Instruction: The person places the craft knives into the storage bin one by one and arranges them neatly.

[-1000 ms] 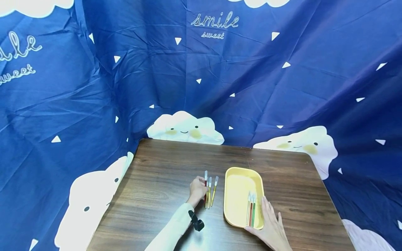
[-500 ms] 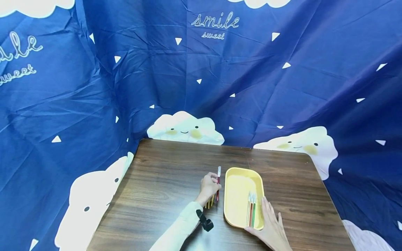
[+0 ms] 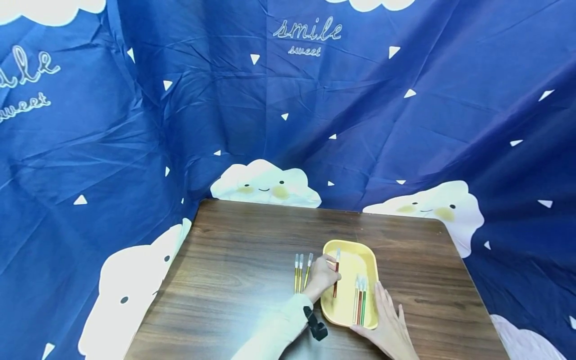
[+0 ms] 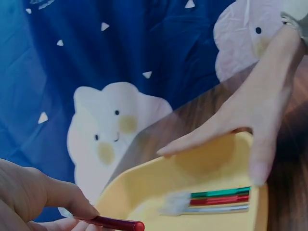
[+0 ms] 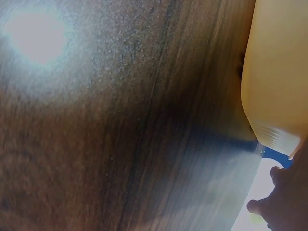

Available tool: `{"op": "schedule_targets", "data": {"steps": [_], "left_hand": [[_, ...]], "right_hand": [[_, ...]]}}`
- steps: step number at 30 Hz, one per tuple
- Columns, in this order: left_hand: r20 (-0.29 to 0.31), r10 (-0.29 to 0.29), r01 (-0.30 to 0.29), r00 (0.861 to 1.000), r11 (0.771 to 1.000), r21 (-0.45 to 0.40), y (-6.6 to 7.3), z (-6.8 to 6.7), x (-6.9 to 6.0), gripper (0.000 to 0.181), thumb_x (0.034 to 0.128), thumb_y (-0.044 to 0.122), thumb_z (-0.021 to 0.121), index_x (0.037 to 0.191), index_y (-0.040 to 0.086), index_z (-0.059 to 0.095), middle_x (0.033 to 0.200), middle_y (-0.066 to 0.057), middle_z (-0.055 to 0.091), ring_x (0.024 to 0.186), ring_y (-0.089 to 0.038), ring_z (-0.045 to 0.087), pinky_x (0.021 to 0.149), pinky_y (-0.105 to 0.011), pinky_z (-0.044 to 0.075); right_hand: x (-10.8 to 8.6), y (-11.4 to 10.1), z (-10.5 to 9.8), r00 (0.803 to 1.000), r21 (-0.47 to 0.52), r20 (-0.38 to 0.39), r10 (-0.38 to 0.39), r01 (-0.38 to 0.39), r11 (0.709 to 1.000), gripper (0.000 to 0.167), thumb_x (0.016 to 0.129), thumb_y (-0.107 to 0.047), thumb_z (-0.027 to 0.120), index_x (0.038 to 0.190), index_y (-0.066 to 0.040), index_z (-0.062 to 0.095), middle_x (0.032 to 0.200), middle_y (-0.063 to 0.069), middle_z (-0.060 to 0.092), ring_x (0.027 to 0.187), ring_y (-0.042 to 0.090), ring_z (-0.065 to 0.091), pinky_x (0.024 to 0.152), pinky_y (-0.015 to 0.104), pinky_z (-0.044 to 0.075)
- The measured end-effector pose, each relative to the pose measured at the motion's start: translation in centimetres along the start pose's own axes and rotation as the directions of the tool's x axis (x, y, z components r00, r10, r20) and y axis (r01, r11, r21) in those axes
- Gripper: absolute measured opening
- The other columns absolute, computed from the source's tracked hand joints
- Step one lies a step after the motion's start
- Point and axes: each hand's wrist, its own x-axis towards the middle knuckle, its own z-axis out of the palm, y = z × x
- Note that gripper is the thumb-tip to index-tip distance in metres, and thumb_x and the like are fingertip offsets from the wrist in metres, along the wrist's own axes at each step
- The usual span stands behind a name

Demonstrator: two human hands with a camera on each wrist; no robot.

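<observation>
My left hand [image 3: 322, 275] pinches a slim red metallic pen-like tool [image 3: 335, 290] with a clear cap, above the left part of a yellow tray [image 3: 333, 313]. In the left wrist view the red barrel's end [image 4: 122, 224] sticks out past the thumb. Silver, red and green capped tools [image 4: 220, 198] lie side by side inside the tray at its near right. My right hand [image 3: 390, 322] rests spread against the tray's near right corner, its fingers straight along the outer side. On the table, 3 gold capped tools [image 3: 301, 272] lie left of the tray, partly behind my left hand.
A brown wooden table [image 3: 234, 270] carries the tray. Behind and beside it hangs a blue cloth [image 3: 360, 110] with white clouds and triangles. A black strap [image 3: 316, 325] sits on my left wrist, over a white sleeve [image 3: 276, 325].
My left hand has carried the red tool rightward from beside the gold tools to over the tray. My right hand, the tray and the tools in it have kept their places.
</observation>
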Motion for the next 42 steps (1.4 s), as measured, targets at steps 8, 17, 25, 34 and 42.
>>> {"op": "schedule_targets", "data": {"steps": [8, 17, 25, 34, 42], "left_hand": [[0.008, -0.02, 0.02, 1.0, 0.998, 0.056, -0.5, 3.0, -0.8, 0.035, 0.0695, -0.012, 0.081, 0.099, 0.004, 0.071, 0.069, 0.002, 0.068, 0.063, -0.007, 0.058, 0.061, -0.021, 0.051], [-0.031, -0.024, 0.028, 0.999, 0.991, 0.128, -2.1, 5.7, -1.1, 0.033, 0.0698, -0.012, 0.08, 0.095, 0.007, 0.072, 0.068, 0.006, 0.061, 0.067, -0.012, 0.058, 0.067, -0.027, 0.052], [-0.09, -0.035, 0.045, 0.995, 0.993, 0.112, -5.0, 9.3, -0.6, 0.028, 0.0691, -0.011, 0.077, 0.085, 0.009, 0.066, 0.073, 0.0, 0.059, 0.072, -0.02, 0.06, 0.067, -0.033, 0.053], [-0.139, -0.007, 0.024, 0.99, 0.992, 0.121, -5.8, 10.9, -1.3, 0.025, 0.0692, -0.008, 0.077, 0.081, 0.009, 0.062, 0.073, -0.002, 0.059, 0.067, -0.022, 0.061, 0.061, -0.034, 0.051], [-0.194, 0.012, 0.022, 0.981, 0.985, 0.171, -6.1, 11.7, -1.4, 0.029, 0.0655, -0.007, 0.078, 0.081, 0.01, 0.061, 0.072, -0.003, 0.058, 0.066, -0.025, 0.062, 0.058, -0.036, 0.051]], "right_hand": [[-0.1, 0.1, 0.1, 0.997, -0.011, -0.065, -0.03, 0.029, 1.0, 0.139, 0.071, -0.064, 0.089, 0.17, -0.009, 0.01, 0.164, 0.03, 0.032, 0.147, 0.051, 0.032, 0.108, 0.083, 0.021], [-0.1, -0.1, 0.0, 0.999, -0.021, -0.046, -0.02, 0.02, 1.0, 0.139, 0.072, -0.065, 0.089, 0.17, -0.009, 0.008, 0.165, 0.029, 0.03, 0.148, 0.051, 0.031, 0.109, 0.081, 0.021], [-0.1, 0.1, 0.0, 0.998, -0.025, -0.053, -0.023, 0.022, 0.999, 0.139, 0.071, -0.067, 0.088, 0.17, -0.009, 0.009, 0.165, 0.03, 0.03, 0.148, 0.051, 0.032, 0.109, 0.082, 0.021], [-0.3, -0.1, -0.1, 0.999, -0.025, -0.032, -0.013, 0.012, 1.0, 0.138, 0.072, -0.069, 0.086, 0.169, -0.008, 0.01, 0.167, 0.029, 0.028, 0.149, 0.052, 0.03, 0.109, 0.082, 0.019], [-0.3, -0.2, 0.0, 0.999, -0.012, -0.049, -0.02, 0.02, 1.0, 0.138, 0.071, -0.065, 0.089, 0.169, -0.008, 0.012, 0.167, 0.027, 0.028, 0.149, 0.05, 0.03, 0.108, 0.082, 0.02]]}}
